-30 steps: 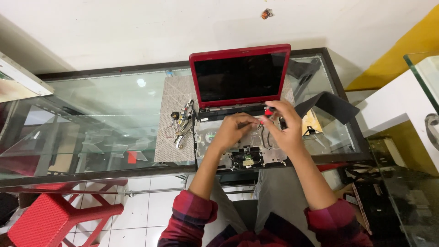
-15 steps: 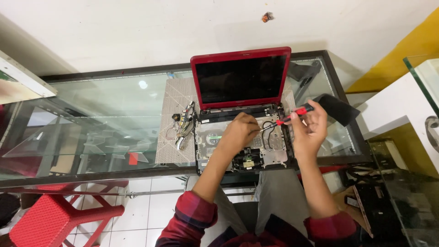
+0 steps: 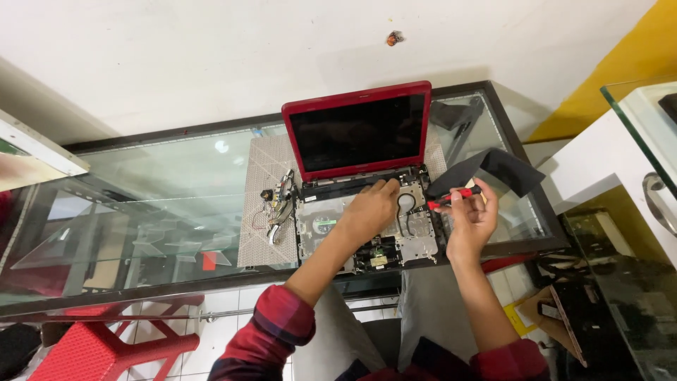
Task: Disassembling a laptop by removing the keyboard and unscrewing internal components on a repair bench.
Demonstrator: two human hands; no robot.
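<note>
A red laptop point(image 3: 357, 130) stands open on a glass table point(image 3: 141, 197), its dark screen upright. Its base point(image 3: 331, 226) is stripped of the keyboard, showing metal plates, a circuit board and a black cable loop. My left hand point(image 3: 372, 208) rests on the open base with its fingertips near the hinge edge. My right hand point(image 3: 471, 215) hovers by the base's right edge and holds a red-handled screwdriver point(image 3: 451, 197), pointing left toward the laptop. A black flat cover point(image 3: 493, 169) lies on the table just behind my right hand.
A grey mat point(image 3: 262, 212) lies under the laptop, with a small pile of removed parts and wires point(image 3: 276, 208) left of the base. A red plastic stool point(image 3: 106, 349) stands below the table at left. A white cabinet point(image 3: 620, 162) sits to the right.
My right hand has moved away from the middle of the base to its right edge, carrying the screwdriver. My left hand has shifted up toward the hinge.
</note>
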